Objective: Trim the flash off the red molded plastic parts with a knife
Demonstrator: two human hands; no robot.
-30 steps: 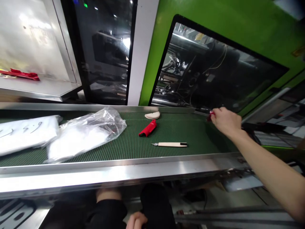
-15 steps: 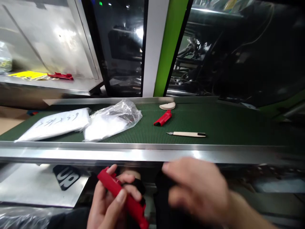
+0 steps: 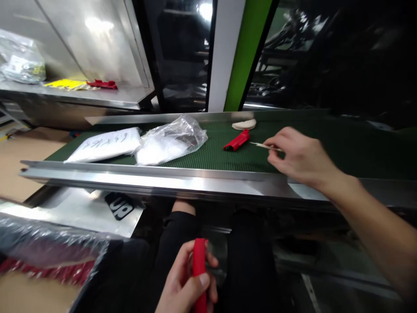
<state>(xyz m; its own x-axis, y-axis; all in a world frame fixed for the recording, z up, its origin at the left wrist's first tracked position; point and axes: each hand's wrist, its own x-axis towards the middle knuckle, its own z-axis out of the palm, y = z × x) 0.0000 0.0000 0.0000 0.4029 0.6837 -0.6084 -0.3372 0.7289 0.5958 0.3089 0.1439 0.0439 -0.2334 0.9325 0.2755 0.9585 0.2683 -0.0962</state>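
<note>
My left hand [image 3: 187, 282] is low over my lap, closed around a red plastic part [image 3: 199, 269] held upright. My right hand [image 3: 298, 156] reaches onto the green conveyor belt [image 3: 215, 154] and pinches the cream-handled craft knife [image 3: 265, 146], whose tip pokes out to the left of my fingers. Just left of the knife a second red plastic part [image 3: 236, 141] lies on the belt. A cream curved piece [image 3: 243, 124] rests at the belt's far edge.
A clear plastic bag [image 3: 171, 141] and a flat white bag with writing [image 3: 104, 144] lie on the belt's left. A steel rail [image 3: 156, 179] fronts the belt. A steel shelf [image 3: 130, 98] at back left carries red and yellow items. A plastic-lined bin [image 3: 48, 254] sits lower left.
My right hand rose from near my lap to the belt and took hold of the knife. My left hand turned the red part upright. The view has swung left and downward.
</note>
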